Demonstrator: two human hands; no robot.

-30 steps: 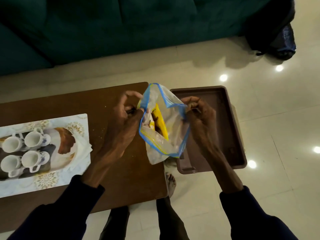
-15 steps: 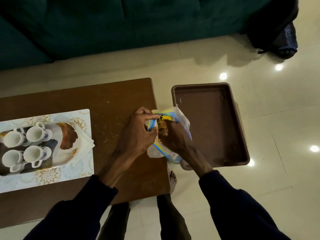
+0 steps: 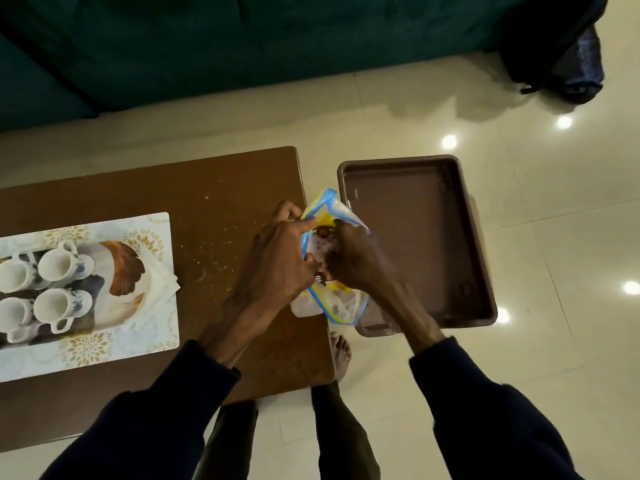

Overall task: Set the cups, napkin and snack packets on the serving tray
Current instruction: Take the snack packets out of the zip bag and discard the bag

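Observation:
A clear zip bag [image 3: 341, 304] with a blue rim rests on the right end of the brown table [image 3: 214, 188]. My left hand [image 3: 280, 258] pinches the bag's left edge. My right hand [image 3: 353, 259] is pushed inside the bag, fingers closed around a yellow snack packet [image 3: 323, 221] that is mostly hidden. At the far left a patterned serving tray [image 3: 104, 351] carries several white cups [image 3: 57, 263] and a folded white napkin [image 3: 159, 285].
An empty brown plastic tray [image 3: 415, 216] lies just right of the table, off its edge. A dark green sofa [image 3: 242, 39] runs along the back. A dark bag [image 3: 568, 53] sits on the tiled floor at top right. My bare foot [image 3: 341, 351] stands below the table corner.
The bag came down from held-open in the air onto the table's right end. My right hand went from holding the bag's rim to reaching inside it.

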